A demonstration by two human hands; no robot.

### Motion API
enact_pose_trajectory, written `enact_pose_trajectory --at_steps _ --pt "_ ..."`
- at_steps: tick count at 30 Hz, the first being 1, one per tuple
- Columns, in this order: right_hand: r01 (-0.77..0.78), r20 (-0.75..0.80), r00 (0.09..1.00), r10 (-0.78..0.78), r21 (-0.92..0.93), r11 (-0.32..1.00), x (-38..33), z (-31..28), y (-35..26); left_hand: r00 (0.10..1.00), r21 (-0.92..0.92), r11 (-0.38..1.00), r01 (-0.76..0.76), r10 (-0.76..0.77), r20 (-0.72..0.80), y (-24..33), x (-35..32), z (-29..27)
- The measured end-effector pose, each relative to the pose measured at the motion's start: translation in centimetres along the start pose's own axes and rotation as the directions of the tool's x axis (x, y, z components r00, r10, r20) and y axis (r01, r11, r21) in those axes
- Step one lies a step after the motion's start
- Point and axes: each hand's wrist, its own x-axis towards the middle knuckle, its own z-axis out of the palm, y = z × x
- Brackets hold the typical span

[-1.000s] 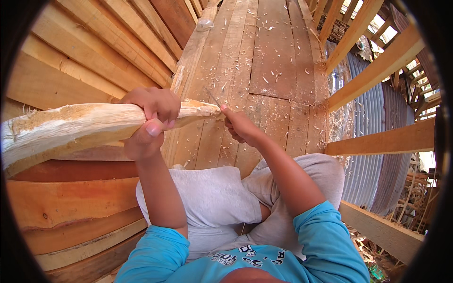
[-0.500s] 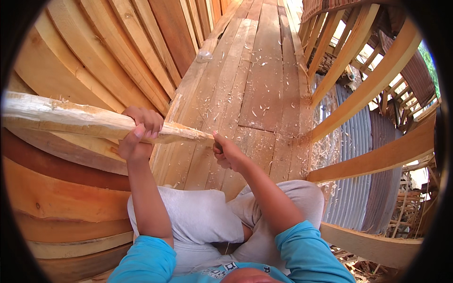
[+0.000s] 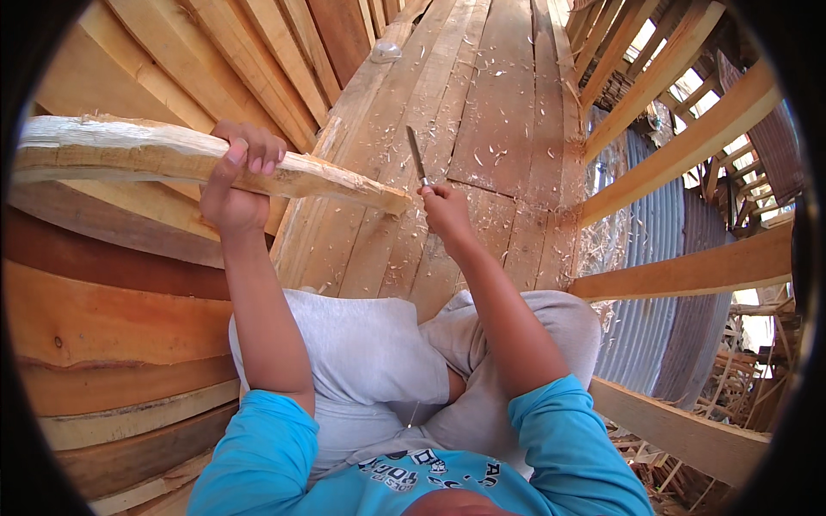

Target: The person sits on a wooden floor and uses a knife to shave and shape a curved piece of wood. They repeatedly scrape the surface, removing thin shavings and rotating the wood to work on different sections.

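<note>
My left hand [image 3: 245, 176] is closed around a long pale wooden pole [image 3: 129, 155], which reaches in from the left and narrows to a blunt end. Its surface looks roughly cut, whitish on top and yellow-brown below. Just right of that end, apart from it, my right hand [image 3: 447, 213] grips a knife [image 3: 416, 153]. The narrow dark blade points up and away from me; the fingers cover most of the handle.
Pale shavings lie scattered over the plank floor [image 3: 490, 129]. Leaning boards [image 3: 129, 310] line the left side. Slanted wooden rails [image 3: 688, 267] stand on the right, with corrugated metal sheets [image 3: 645, 258] beyond. A small clear object [image 3: 386, 52] lies farther along the floor.
My right hand has moved up and right, off the pole's end, and the knife blade now shows. The left hand and pole have shifted slightly upward in view.
</note>
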Motion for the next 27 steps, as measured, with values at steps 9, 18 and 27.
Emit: enact_pose_trajectory --at_steps 9,18,27 --pt "0.185 0.301 0.941 -0.156 -0.068 0.98 -1.6 1.5 0.4 0.991 0.008 0.998 0.056 -0.054 -0.119 1.2 -0.2 1.2" --pt "-0.191 0.445 0.856 0.264 -0.203 0.96 -2.6 0.6 -1.6 0.992 0.087 0.993 0.082 -0.073 -0.107 2.4 -0.4 2.3" --pt "-0.267 0.44 0.846 0.302 -0.14 0.953 -2.4 0.6 -1.2 0.98 0.104 0.994 0.027 -0.006 -0.197 0.8 -0.1 2.6"
